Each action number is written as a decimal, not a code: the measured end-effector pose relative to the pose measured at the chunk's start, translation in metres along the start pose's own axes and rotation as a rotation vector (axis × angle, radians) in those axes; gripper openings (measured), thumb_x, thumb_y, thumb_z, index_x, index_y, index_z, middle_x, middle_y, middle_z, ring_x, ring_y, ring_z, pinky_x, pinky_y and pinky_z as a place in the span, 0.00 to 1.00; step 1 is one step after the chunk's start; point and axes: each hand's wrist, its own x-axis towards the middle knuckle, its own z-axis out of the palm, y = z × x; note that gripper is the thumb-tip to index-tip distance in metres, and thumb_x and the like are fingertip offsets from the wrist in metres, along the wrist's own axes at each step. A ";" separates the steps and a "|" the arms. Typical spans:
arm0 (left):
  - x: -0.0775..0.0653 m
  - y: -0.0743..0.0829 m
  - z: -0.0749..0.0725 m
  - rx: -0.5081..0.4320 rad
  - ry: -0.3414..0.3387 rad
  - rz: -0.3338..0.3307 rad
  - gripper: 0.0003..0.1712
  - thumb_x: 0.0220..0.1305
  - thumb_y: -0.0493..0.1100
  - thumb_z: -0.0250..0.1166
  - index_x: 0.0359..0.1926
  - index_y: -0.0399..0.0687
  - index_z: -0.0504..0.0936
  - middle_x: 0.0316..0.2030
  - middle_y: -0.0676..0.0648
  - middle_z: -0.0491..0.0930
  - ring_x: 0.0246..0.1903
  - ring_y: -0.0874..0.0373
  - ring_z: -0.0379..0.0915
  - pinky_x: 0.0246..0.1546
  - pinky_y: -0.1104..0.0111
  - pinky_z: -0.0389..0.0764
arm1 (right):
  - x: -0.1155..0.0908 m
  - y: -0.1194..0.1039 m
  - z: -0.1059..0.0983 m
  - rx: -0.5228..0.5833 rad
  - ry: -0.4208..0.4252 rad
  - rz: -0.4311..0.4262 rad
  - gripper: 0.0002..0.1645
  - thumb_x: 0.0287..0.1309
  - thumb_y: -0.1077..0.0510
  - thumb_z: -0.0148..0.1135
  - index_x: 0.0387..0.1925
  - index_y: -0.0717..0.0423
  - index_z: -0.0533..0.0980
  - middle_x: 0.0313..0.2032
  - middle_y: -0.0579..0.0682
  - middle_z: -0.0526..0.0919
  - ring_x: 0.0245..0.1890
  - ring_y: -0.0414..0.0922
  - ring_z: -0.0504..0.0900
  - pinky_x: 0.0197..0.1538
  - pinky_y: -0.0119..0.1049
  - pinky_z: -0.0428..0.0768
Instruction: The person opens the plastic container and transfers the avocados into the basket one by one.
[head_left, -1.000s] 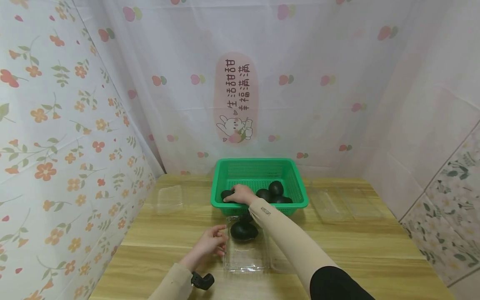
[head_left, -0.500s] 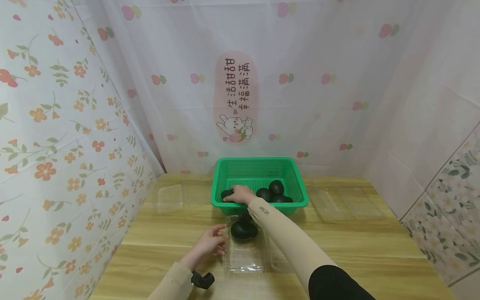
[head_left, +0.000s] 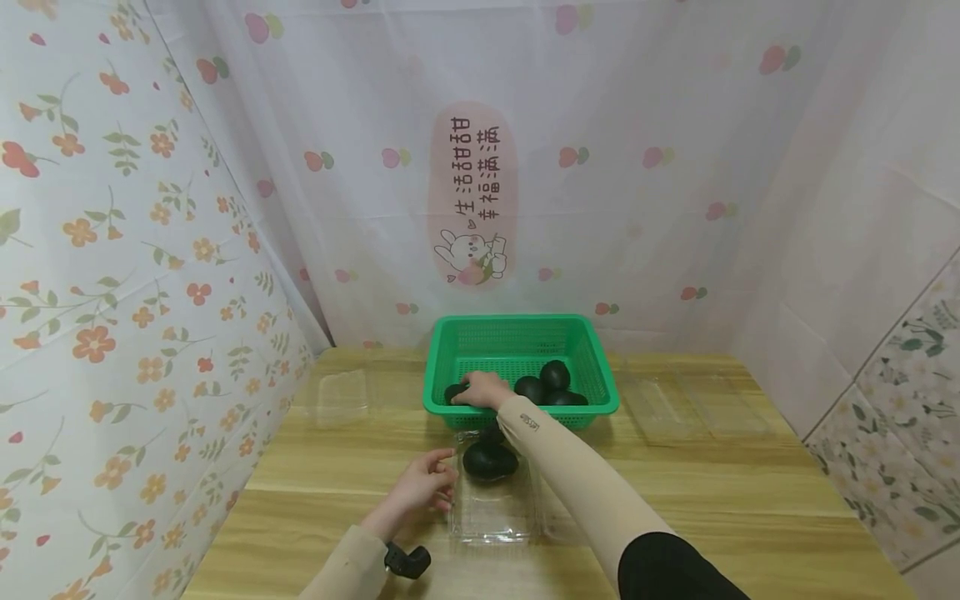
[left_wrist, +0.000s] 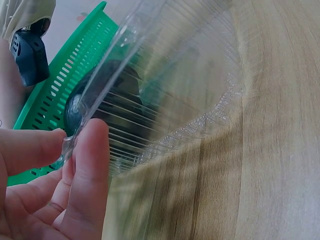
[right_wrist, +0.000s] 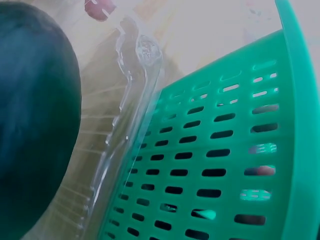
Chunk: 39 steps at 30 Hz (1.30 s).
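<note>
A clear plastic container [head_left: 495, 521] lies before the green basket [head_left: 608, 379]. Two dark avocados [head_left: 489, 461] sit in its far half, the rear one partly hidden by my right sleeve. At the container's left side, my left hand [head_left: 423, 485] pinches the rim between thumb and finger, as the left wrist view shows. My right hand [head_left: 483, 390] reaches over the basket's front rim and grips a dark avocado [head_left: 453, 394] in the front left corner; its fingers partly cover the fruit. The right wrist view shows an avocado [right_wrist: 35, 120] up close, but not the hand.
Several more avocados [head_left: 555, 377] lie in the basket's right half. One clear plastic piece [head_left: 341, 396] is at the table's far left, and other clear trays [head_left: 690, 408] lie at the right. Another clear piece [head_left: 562, 525] is partly under my right arm. Curtains enclose the table.
</note>
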 end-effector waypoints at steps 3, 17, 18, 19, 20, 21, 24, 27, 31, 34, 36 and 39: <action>0.000 0.000 0.000 -0.002 0.002 -0.001 0.31 0.67 0.31 0.57 0.67 0.23 0.57 0.36 0.40 0.73 0.24 0.59 0.73 0.21 0.70 0.81 | -0.001 0.001 -0.001 0.003 -0.009 -0.002 0.30 0.62 0.42 0.60 0.60 0.52 0.75 0.58 0.52 0.77 0.57 0.56 0.74 0.54 0.54 0.73; 0.002 -0.005 0.000 -0.009 0.003 0.013 0.31 0.67 0.31 0.56 0.66 0.22 0.57 0.36 0.40 0.74 0.24 0.60 0.73 0.20 0.71 0.80 | -0.007 0.012 -0.015 0.172 -0.018 -0.123 0.25 0.67 0.46 0.55 0.58 0.58 0.76 0.57 0.56 0.76 0.53 0.52 0.77 0.53 0.47 0.77; 0.002 -0.005 0.000 -0.009 0.001 0.013 0.31 0.67 0.31 0.56 0.66 0.22 0.57 0.36 0.40 0.73 0.24 0.60 0.73 0.20 0.71 0.80 | -0.008 0.013 -0.017 0.204 -0.016 -0.138 0.25 0.68 0.47 0.55 0.57 0.58 0.76 0.57 0.56 0.77 0.53 0.52 0.77 0.52 0.47 0.78; 0.003 -0.006 0.000 -0.009 0.001 0.014 0.31 0.67 0.31 0.56 0.66 0.22 0.57 0.36 0.41 0.73 0.24 0.60 0.73 0.20 0.71 0.80 | -0.010 0.014 -0.019 0.231 -0.017 -0.151 0.24 0.68 0.47 0.54 0.57 0.57 0.76 0.57 0.56 0.77 0.52 0.52 0.78 0.52 0.47 0.78; 0.003 -0.006 -0.001 -0.009 0.000 0.015 0.31 0.67 0.31 0.56 0.66 0.22 0.57 0.35 0.42 0.73 0.24 0.60 0.73 0.20 0.71 0.81 | -0.011 0.015 -0.021 0.252 -0.015 -0.169 0.24 0.68 0.47 0.54 0.58 0.57 0.76 0.57 0.55 0.77 0.53 0.52 0.77 0.52 0.46 0.78; 0.003 -0.006 -0.001 -0.009 -0.001 0.015 0.31 0.67 0.30 0.56 0.66 0.22 0.57 0.35 0.42 0.73 0.24 0.60 0.73 0.20 0.70 0.81 | -0.013 0.016 -0.023 0.272 -0.012 -0.182 0.24 0.68 0.47 0.54 0.58 0.56 0.76 0.57 0.55 0.77 0.54 0.52 0.77 0.53 0.46 0.77; 0.003 -0.005 -0.001 -0.009 -0.003 0.020 0.31 0.67 0.30 0.56 0.66 0.22 0.57 0.35 0.43 0.73 0.24 0.60 0.72 0.20 0.70 0.81 | -0.022 0.018 -0.029 0.325 0.001 -0.218 0.23 0.68 0.47 0.54 0.58 0.54 0.76 0.57 0.53 0.77 0.55 0.51 0.76 0.54 0.46 0.77; 0.001 -0.005 -0.002 -0.009 -0.002 0.022 0.31 0.67 0.31 0.57 0.66 0.22 0.57 0.35 0.43 0.72 0.25 0.60 0.72 0.21 0.69 0.81 | -0.035 0.019 -0.033 0.371 0.013 -0.259 0.23 0.68 0.47 0.55 0.59 0.53 0.76 0.57 0.53 0.77 0.56 0.50 0.75 0.55 0.46 0.76; -0.001 -0.003 -0.002 -0.002 -0.003 0.024 0.32 0.67 0.31 0.57 0.66 0.21 0.57 0.36 0.42 0.72 0.25 0.59 0.72 0.21 0.67 0.82 | -0.057 0.022 -0.035 0.433 0.002 -0.305 0.22 0.67 0.48 0.57 0.59 0.51 0.76 0.56 0.53 0.78 0.55 0.47 0.76 0.55 0.45 0.76; -0.002 -0.002 -0.002 0.005 -0.005 0.025 0.31 0.67 0.31 0.57 0.66 0.21 0.57 0.36 0.41 0.73 0.25 0.59 0.73 0.22 0.67 0.82 | -0.074 0.024 -0.033 0.481 -0.026 -0.339 0.23 0.66 0.48 0.59 0.59 0.53 0.75 0.55 0.54 0.79 0.53 0.45 0.77 0.55 0.44 0.77; -0.001 -0.002 -0.002 0.007 -0.007 0.025 0.31 0.67 0.31 0.56 0.66 0.21 0.57 0.36 0.41 0.73 0.25 0.59 0.73 0.22 0.67 0.82 | -0.085 0.026 -0.030 0.486 -0.039 -0.369 0.25 0.65 0.49 0.60 0.59 0.55 0.75 0.53 0.55 0.79 0.52 0.45 0.78 0.53 0.43 0.77; 0.001 -0.003 -0.002 0.007 -0.008 0.023 0.31 0.67 0.31 0.57 0.66 0.22 0.58 0.36 0.42 0.73 0.25 0.59 0.73 0.22 0.68 0.82 | -0.099 0.031 -0.023 0.454 -0.050 -0.393 0.26 0.63 0.50 0.63 0.59 0.57 0.75 0.53 0.56 0.79 0.50 0.49 0.78 0.50 0.43 0.78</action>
